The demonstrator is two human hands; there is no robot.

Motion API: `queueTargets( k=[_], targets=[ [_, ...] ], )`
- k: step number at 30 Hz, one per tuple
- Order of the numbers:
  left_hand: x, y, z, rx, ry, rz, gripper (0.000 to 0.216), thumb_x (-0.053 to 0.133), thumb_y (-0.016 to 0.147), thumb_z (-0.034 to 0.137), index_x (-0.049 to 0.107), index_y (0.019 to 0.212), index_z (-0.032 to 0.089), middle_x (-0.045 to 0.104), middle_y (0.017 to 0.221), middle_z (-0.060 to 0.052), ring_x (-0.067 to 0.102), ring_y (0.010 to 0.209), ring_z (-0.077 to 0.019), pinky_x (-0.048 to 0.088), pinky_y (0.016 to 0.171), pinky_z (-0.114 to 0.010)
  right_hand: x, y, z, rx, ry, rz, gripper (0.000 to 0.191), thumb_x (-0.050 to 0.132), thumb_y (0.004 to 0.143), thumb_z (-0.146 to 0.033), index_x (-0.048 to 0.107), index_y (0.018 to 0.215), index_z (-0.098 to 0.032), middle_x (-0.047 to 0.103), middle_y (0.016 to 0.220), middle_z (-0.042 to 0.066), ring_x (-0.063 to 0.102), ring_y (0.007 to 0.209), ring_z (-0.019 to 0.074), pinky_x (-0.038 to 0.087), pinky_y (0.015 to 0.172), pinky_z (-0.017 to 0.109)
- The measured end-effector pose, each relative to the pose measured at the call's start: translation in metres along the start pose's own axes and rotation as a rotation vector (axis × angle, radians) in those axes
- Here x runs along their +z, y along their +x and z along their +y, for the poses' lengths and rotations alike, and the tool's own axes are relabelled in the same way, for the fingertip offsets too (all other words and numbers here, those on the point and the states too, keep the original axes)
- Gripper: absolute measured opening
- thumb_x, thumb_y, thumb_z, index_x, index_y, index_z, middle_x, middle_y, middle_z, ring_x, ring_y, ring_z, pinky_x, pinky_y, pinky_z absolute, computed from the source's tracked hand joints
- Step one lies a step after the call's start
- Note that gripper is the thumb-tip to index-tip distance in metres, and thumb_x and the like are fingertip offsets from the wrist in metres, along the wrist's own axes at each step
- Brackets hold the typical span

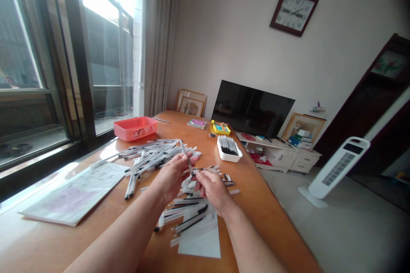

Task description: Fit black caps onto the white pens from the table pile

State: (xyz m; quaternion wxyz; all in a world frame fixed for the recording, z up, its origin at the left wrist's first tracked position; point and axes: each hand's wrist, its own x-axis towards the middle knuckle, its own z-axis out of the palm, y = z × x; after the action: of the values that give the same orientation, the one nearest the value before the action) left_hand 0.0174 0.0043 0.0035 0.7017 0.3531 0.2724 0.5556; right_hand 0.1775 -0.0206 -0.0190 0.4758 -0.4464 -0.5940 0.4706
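Above the table, my left hand (174, 172) is closed around the clear barrel of a pen (186, 156), which stands tilted with its upper end leaning left. The fingers of my right hand (209, 185) pinch the pen's dark lower end. Under and behind my hands lies a large pile of clear pens (155, 155) with black ends. Loose pen parts, such as black refills (190, 224) and clear tubes, lie nearer to me, partly on a white sheet of paper (205, 247). My forearms and hands cover some of these parts.
A red plastic basket (136, 130) stands left of the pile. To the right, a white box (231, 157) holds upright pens. A paper booklet (73, 196) lies at the left. Farther back are a colourful booklet (196, 124) and a yellow box (221, 128) on the wooden table (256, 222).
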Motion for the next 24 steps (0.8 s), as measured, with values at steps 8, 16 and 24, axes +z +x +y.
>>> queueTargets(
  k=[8, 16, 24],
  targets=[
    [0.002, -0.002, -0.001, 0.052, 0.050, 0.000, 0.029, 0.078, 0.083, 0.040, 0.063, 0.099, 0.022, 0.077, 0.110, -0.006, 0.063, 0.076, -0.0148, 0.042, 0.070, -0.028, 0.005, -0.002, 0.001, 0.038, 0.226, -0.072, 0.045, 0.065, 0.090, -0.062, 0.067, 0.084, -0.017, 0.063, 0.065, 0.000, 0.042, 0.046, 0.0078, 0.028, 0.044, 0.022],
    [0.007, -0.003, 0.000, 0.151, 0.204, 0.187, 0.039, 0.086, 0.073, 0.043, 0.055, 0.073, 0.020, 0.074, 0.082, -0.002, 0.063, 0.074, -0.0147, 0.041, 0.073, -0.028, 0.003, -0.002, -0.004, 0.022, 0.138, 0.041, 0.043, 0.070, 0.086, -0.061, 0.064, 0.084, -0.018, 0.058, 0.064, -0.003, 0.043, 0.048, 0.0078, 0.028, 0.044, 0.020],
    [0.002, 0.000, 0.006, 0.079, 0.073, 0.040, 0.044, 0.086, 0.074, 0.037, 0.066, 0.110, 0.022, 0.076, 0.112, -0.009, 0.068, 0.089, -0.0177, 0.047, 0.079, -0.029, -0.005, 0.000, -0.001, 0.077, 0.159, -0.009, 0.042, 0.069, 0.087, -0.060, 0.062, 0.084, -0.019, 0.056, 0.063, -0.004, 0.039, 0.047, 0.0076, 0.024, 0.044, 0.020]
  ],
)
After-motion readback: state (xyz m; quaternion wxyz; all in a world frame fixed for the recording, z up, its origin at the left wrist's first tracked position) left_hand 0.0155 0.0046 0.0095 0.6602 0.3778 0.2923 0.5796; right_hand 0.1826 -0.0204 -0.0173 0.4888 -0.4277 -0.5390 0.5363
